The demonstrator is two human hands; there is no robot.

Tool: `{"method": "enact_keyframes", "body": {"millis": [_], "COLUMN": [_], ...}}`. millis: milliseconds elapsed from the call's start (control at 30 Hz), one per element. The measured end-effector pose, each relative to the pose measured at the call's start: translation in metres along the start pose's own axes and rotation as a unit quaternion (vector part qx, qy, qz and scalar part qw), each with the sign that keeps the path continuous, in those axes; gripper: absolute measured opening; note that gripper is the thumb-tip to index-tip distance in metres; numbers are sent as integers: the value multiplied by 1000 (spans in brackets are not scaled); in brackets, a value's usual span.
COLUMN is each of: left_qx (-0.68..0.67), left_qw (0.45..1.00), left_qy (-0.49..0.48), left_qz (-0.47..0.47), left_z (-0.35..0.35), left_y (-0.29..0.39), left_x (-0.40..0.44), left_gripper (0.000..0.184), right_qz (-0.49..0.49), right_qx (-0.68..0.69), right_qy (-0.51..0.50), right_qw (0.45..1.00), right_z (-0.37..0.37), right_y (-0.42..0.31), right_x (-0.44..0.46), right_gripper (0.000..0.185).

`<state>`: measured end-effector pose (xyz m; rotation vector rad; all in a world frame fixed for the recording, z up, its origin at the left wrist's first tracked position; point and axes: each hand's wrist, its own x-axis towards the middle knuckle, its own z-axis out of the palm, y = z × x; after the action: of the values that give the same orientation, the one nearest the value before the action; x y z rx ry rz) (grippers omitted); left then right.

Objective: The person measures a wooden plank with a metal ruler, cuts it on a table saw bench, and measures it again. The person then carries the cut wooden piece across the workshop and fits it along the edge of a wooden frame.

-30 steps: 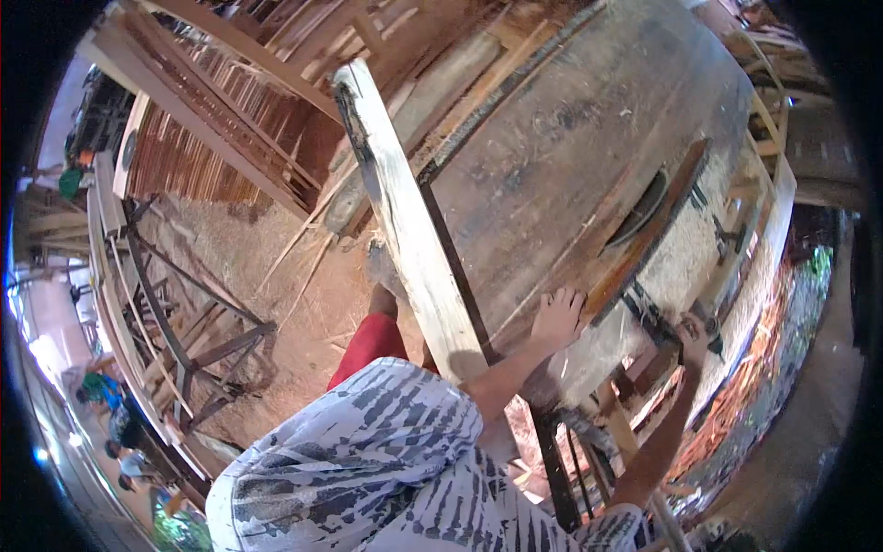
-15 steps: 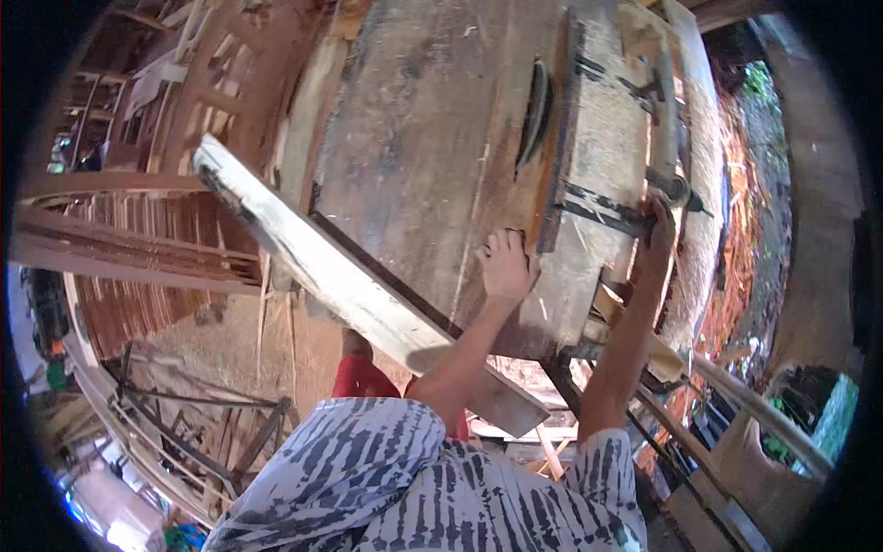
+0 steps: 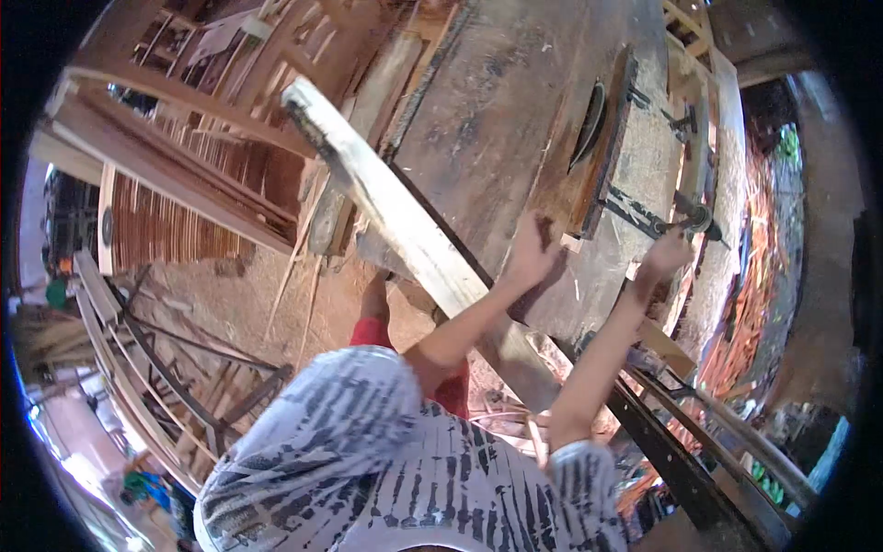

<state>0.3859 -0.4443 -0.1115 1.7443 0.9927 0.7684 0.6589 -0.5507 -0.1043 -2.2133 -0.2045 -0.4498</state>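
Observation:
My right hand (image 3: pixel 670 251) is closed at the end of a dark metal clamp (image 3: pixel 635 216), beside its round fitting (image 3: pixel 701 219). My left hand (image 3: pixel 535 256) is open at the near end of a wooden fence strip (image 3: pixel 607 147), its thumb apart from the fingers. A curved dark saw blade (image 3: pixel 590 124) stands up through a slot in the wooden saw table (image 3: pixel 501 120), just left of the fence. A long pale board (image 3: pixel 395 198) slants under my left forearm, across the table's near left corner.
Stacked thin wood strips (image 3: pixel 184 212) and timber beams (image 3: pixel 166 156) are at the left. A metal frame (image 3: pixel 184 368) stands on the sawdust-covered ground (image 3: pixel 230 304). Orange wood shavings (image 3: pixel 740 248) lie beyond the table's right side. A dark metal rail (image 3: pixel 671 451) runs at lower right.
The view has turned and shifted, so the table appears farther right and more tilted. My left hand has moved closer to the fence end, its fingers uncurled. My right hand stays at the clamp.

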Motion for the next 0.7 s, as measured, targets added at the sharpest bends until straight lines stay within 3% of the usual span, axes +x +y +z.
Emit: {"method": "enact_keyframes", "body": {"millis": [67, 100, 133, 167, 233, 267, 300, 367, 400, 467, 600, 633, 667, 700], "left_qx": [-23, -49, -42, -122, -80, -80, -84, -350, -430, -518, -569, -635, -691, -697], "left_qw": [999, 998, 999, 991, 984, 978, 978, 830, 726, 686, 673, 627, 576, 559], "left_qy": [34, 43, 26, 50, 20, 8, -3, -68, -71, -54, -51, -92, -134, -128], "left_qz": [-8, -5, -5, -38, -158, -195, -191, -429, -532, -508, -470, -442, -417, -430], "left_z": [-68, -103, -146, -169, -200, -200, -209, -218, -219, -206, -247, -254, -261, -271], "left_y": [-1, -4, 0, -6, -45, -75, -63, -54, -56, -123, -147, -171, -187, -178], "left_x": [-42, -63, -84, -106, -144, -161, -161, -157, -157, -162, -186, -194, -205, -213], "left_gripper": [48, 46, 39, 34, 30, 30, 30, 29, 35, 55, 70, 78, 89, 92], "right_qz": [-126, -127, -197, -301, -223, -219, -220, -202, -189, -194, -145, -153, -73, 11], "right_qx": [59, 56, -17, -119, -204, -207, -244, -281, -287, -294, -314, -317, -255, -188], "right_qy": [-122, -216, -285, -345, -453, -447, -440, -440, -437, -429, -390, -377, -428, -474], "right_qw": [983, 966, 938, 881, 839, 842, 836, 828, 831, 832, 853, 857, 864, 860], "right_z": [-62, -89, -141, -174, -225, -231, -234, -241, -257, -264, -327, -338, -362, -387], "right_y": [-30, -31, -77, -70, -60, -54, -44, -31, -20, -9, -30, -40, -55, -61], "right_x": [-104, -156, -208, -247, -301, -313, -323, -338, -358, -391, -502, -509, -523, -541], "right_gripper": [39, 33, 54, 84, 104, 104, 108, 112, 112, 110, 105, 105, 103, 102]}}
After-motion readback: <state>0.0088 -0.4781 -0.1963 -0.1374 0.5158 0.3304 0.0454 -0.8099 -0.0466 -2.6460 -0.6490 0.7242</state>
